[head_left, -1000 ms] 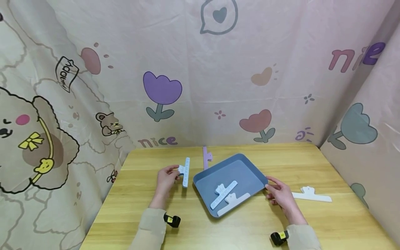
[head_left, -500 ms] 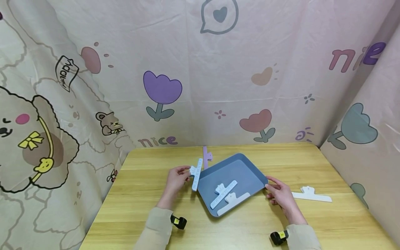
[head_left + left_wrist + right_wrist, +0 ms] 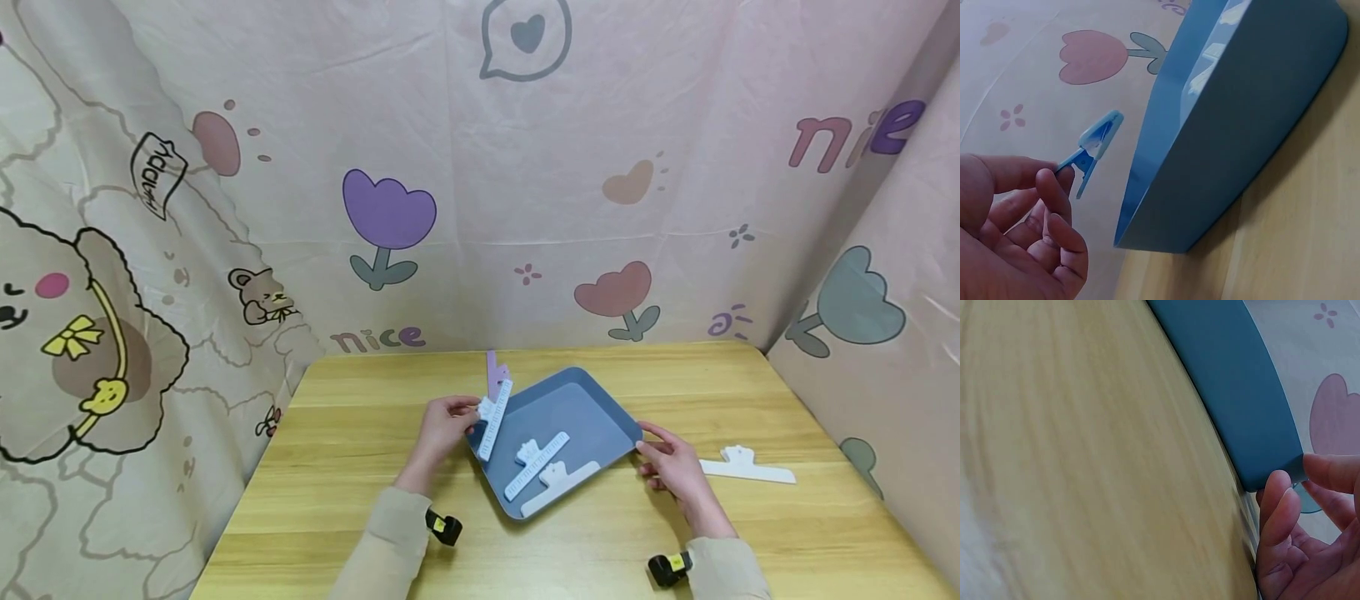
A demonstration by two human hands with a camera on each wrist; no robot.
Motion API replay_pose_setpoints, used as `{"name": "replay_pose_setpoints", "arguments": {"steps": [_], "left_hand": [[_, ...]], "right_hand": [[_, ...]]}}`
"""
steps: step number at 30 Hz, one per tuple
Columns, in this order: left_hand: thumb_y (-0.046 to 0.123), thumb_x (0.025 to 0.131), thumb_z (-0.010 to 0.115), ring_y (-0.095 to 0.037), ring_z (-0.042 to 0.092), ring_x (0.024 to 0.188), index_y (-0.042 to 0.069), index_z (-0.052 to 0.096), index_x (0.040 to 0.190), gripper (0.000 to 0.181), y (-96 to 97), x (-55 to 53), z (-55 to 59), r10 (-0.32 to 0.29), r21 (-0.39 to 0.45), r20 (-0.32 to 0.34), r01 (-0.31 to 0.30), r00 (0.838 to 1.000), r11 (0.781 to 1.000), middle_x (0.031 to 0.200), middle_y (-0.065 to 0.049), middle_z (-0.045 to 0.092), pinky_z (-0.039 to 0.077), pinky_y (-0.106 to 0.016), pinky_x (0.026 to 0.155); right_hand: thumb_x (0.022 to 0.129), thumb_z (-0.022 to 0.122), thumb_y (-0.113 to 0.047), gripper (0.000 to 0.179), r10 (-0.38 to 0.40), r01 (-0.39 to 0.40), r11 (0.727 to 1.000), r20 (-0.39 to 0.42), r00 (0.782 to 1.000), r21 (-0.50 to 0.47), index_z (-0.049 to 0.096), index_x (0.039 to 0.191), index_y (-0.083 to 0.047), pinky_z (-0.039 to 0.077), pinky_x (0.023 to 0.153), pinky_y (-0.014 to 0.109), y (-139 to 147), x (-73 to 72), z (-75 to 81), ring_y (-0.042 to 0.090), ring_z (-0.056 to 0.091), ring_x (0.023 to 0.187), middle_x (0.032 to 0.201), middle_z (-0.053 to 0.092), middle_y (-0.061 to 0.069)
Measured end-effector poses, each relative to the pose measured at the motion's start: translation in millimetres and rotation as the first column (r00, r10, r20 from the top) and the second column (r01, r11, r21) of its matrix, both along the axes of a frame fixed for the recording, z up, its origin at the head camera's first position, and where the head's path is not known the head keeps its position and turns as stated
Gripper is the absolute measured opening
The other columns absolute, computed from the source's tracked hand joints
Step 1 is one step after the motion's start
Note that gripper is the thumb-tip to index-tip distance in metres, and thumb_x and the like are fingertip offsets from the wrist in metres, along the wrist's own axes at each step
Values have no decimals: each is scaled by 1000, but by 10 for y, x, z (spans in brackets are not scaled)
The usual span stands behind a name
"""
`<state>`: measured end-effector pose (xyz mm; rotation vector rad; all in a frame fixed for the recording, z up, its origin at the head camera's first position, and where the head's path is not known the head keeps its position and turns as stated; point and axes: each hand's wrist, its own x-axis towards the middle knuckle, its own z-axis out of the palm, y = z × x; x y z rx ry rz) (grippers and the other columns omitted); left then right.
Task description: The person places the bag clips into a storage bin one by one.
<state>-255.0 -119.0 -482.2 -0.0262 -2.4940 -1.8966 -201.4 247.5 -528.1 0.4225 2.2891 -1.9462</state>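
My left hand (image 3: 441, 431) pinches a light blue bag clip (image 3: 495, 423) by its handle and holds it above the left end of a grey-blue tray (image 3: 573, 412). In the left wrist view, the clip (image 3: 1102, 134) is seen end-on, apart from the tray wall (image 3: 1235, 144). A second light blue clip (image 3: 537, 467) and a white clip (image 3: 558, 489) lie in the tray near its front side. My right hand (image 3: 675, 473) grips the tray's right corner; in the right wrist view, thumb and fingers (image 3: 1277, 509) meet at that corner.
A purple clip (image 3: 492, 373) lies behind the tray, partly hidden by the held clip. Another white clip (image 3: 746, 467) lies right of my right hand on the wooden table (image 3: 360, 533). A printed curtain (image 3: 480, 208) borders the back and sides.
My left hand has moved right with the light blue clip, from beside the tray to over its left edge. My right hand and the tray have stayed in place.
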Motion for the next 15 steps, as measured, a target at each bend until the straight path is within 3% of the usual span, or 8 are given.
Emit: {"name": "replay_pose_setpoints", "arguments": {"steps": [6,15], "left_hand": [[-4,84,68,-20,62,69,-5,72,107,23,72,-30,-49,-39,-38,11,39,999,999,81,-8,67,56,-36,64],[-6,84,67,-13,56,60,-5,72,104,20,153,-47,-112,-82,-86,24,84,996,993,78,-6,64,51,-28,57]], "right_hand": [[101,56,-16,49,-1,1,1000,-5,1000,-8,44,148,-12,52,53,33,2,-13,-6,22,63,70,132,52,27],[100,57,-14,49,-7,7,1000,-12,1000,-14,44,147,-11,52,53,33,3,-13,-9,22,64,70,130,54,27]]}}
